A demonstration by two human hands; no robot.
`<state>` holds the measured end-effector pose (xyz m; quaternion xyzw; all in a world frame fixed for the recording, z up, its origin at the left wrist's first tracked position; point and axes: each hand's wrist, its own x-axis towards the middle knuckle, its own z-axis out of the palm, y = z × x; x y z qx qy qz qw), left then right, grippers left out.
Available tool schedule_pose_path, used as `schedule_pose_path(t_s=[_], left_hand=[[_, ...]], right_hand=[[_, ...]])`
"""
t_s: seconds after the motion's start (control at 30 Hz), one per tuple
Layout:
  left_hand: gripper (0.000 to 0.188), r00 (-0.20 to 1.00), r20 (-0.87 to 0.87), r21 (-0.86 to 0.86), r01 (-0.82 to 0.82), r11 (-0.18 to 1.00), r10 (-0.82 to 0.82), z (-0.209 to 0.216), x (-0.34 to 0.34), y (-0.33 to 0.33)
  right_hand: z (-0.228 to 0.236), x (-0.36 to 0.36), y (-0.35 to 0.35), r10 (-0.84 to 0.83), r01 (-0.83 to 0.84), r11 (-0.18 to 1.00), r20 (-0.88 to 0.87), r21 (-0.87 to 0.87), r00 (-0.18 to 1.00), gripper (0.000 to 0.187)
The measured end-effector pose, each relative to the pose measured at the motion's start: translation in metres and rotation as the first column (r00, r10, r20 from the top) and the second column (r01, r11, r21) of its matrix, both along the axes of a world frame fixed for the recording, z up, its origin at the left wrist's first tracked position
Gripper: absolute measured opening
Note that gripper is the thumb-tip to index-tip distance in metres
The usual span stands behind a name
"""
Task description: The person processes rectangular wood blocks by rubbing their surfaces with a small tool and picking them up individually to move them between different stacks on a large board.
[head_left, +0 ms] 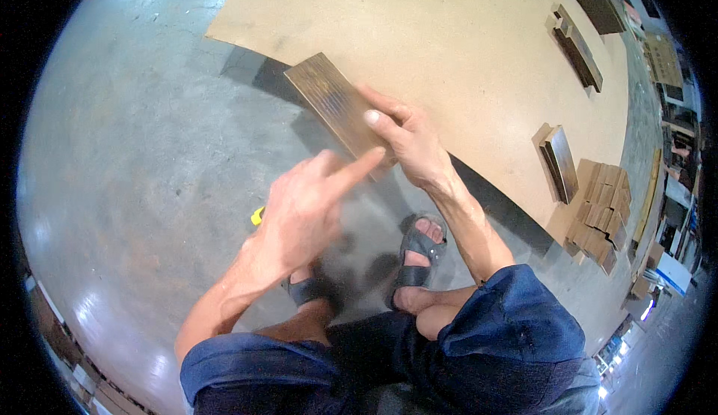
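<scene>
A short brown plank with a grooved, wood-grained face (329,97) is held aslant in front of me, over the near edge of the tan sheet. My right hand (415,142) grips it along its right side, the thumb lying on the face and the fingers passing behind. My left hand (303,202) is smeared by motion. Its index finger stretches out to the plank's lower end, where I cannot tell whether it touches. Nothing shows in that hand, and its other fingers look bent and partly hidden.
The large tan sheet (419,26) bears two short dark wooden pieces, one farther off (577,48) and one nearer (559,164). A stack of brown pieces (600,209) stands at the right. A small yellow object (258,216) lies on the grey floor (149,168). My sandalled feet are below.
</scene>
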<state>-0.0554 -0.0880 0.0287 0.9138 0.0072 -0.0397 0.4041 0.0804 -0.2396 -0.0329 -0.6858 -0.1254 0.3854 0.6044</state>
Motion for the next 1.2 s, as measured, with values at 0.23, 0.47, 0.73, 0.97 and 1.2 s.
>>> schedule_pose_path(t_s=[0.23, 0.47, 0.73, 0.97, 1.2], left_hand=[[0.055, 0.99, -0.034, -0.034, -0.135, 0.99, 0.134, -0.018, 0.01, 0.044], [0.048, 0.78, -0.124, 0.025, -0.615, 0.788, 0.613, -0.036, 0.026, 0.116], [0.053, 0.906, 0.138, 0.13, -0.418, 0.899, 0.401, -0.039, 0.023, 0.068], [0.073, 0.991, 0.117, 0.366, -0.104, 0.925, 0.066, -0.043, -0.005, 0.012], [0.076, 1.0, -0.029, -0.033, -0.005, 0.999, 0.004, -0.014, -0.025, -0.013]], right_hand=[[0.013, 0.003, -0.008, 0.068, -0.066, 0.997, 0.053, -0.044, 0.996, 0.045], [0.02, 0.001, -0.024, 0.145, -0.127, 0.985, 0.159, -0.119, 0.977, 0.046], [0.018, -0.003, -0.011, 0.033, -0.025, 0.994, 0.072, -0.105, 0.997, 0.046], [0.015, -0.005, -0.01, 0.029, -0.022, 0.997, 0.116, -0.067, 0.993, 0.045], [0.012, 0.004, -0.013, 0.025, -0.019, 0.999, 0.191, -0.032, 0.981, 0.044]])
